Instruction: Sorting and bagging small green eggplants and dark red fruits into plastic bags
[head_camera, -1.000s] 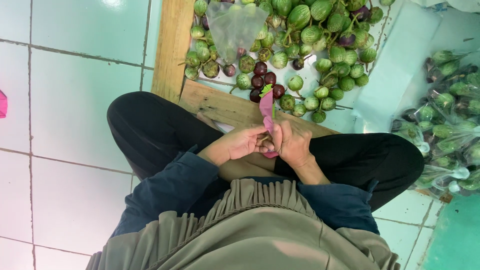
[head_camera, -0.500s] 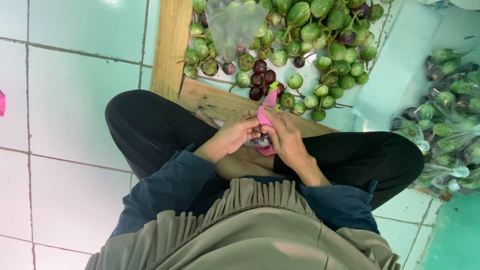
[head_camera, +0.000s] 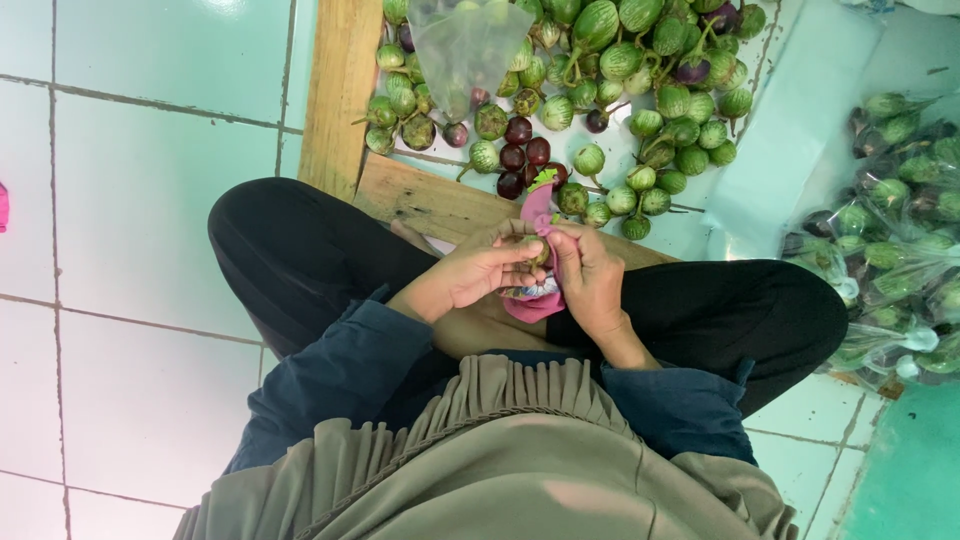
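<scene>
Pinching together over the lap, the left hand (head_camera: 480, 272) and right hand (head_camera: 590, 275) both grip a small pink plastic bag (head_camera: 538, 300) with a little round green eggplant (head_camera: 537, 250) at its mouth. Since a second ago the bag's upright strip has dropped lower between the fingers. At twelve o'clock lies the heap of green and purple eggplants (head_camera: 620, 90) inside a wooden frame (head_camera: 340, 90).

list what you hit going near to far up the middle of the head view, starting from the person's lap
olive pleated garment → the two hands, left hand and right hand, around a pink tool → wooden frame edge → dark purple round eggplants → green round eggplants with a clear plastic bag at the top
</scene>
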